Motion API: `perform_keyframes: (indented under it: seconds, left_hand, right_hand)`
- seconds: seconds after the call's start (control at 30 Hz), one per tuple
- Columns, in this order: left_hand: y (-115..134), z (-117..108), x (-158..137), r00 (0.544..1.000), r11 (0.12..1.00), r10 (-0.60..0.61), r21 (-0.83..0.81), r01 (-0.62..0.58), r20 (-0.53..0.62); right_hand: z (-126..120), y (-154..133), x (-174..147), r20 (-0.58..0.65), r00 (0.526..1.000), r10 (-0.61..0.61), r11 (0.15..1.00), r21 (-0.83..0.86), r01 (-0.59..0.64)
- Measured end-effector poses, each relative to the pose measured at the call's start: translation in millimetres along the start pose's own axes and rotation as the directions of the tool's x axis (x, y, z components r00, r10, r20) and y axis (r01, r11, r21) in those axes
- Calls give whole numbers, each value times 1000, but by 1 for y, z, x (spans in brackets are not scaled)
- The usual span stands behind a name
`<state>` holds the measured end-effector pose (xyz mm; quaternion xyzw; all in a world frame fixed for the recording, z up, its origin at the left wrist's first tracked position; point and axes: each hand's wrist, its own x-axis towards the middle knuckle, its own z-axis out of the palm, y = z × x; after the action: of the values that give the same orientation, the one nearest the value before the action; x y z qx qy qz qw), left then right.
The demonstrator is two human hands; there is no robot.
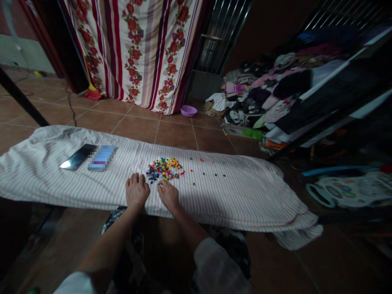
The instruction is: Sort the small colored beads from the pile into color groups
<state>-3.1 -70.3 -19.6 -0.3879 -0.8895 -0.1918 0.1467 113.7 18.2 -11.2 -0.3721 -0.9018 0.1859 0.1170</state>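
Observation:
A heap of small multicoloured pieces [168, 166], like beads or tiny bricks, lies on a striped cloth [245, 200]. My left hand [136, 191] rests palm down on the cloth at the heap's near left side, its fingers bent forward and holding nothing that I can see. Just to the right, at the near edge of the heap, my right hand [169, 195] pinches a small dark piece [159, 184] between thumb and forefinger. Several single pieces lie apart to the right of the heap, among them an orange one [201, 159] and a dark one [215, 175].
At the left of the cloth lie a dark shiny phone or tablet [78, 158] and a phone with a lit, blurred screen [101, 158]. Beyond are a floral curtain [147, 53], a purple basin [188, 110] and a broom [92, 93]. Clothes [260, 90] are piled at the back right.

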Motion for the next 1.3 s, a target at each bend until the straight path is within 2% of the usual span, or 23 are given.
perform_keyframes:
  seconds: [0.37,0.57,0.87,1.3]
  left_hand:
    - [0,-2,0,1000,1000,1,-5,-1,16]
    - [-1,-2,-2,999,1000,25,5,-24,-21]
    - [2,-6,0,1000,1000,20,17,-20,-7]
    - [2,-6,-1,1000,999,23,48,-23,-10]
  right_hand:
    - [2,1,-5,-56,996,-66,998,21,67]
    - [-3,1,-9,-64,993,-95,992,78,100]
    - [4,3,-8,-110,994,-22,990,136,37]
    - [4,22,-25,-164,986,36,933,360,26]
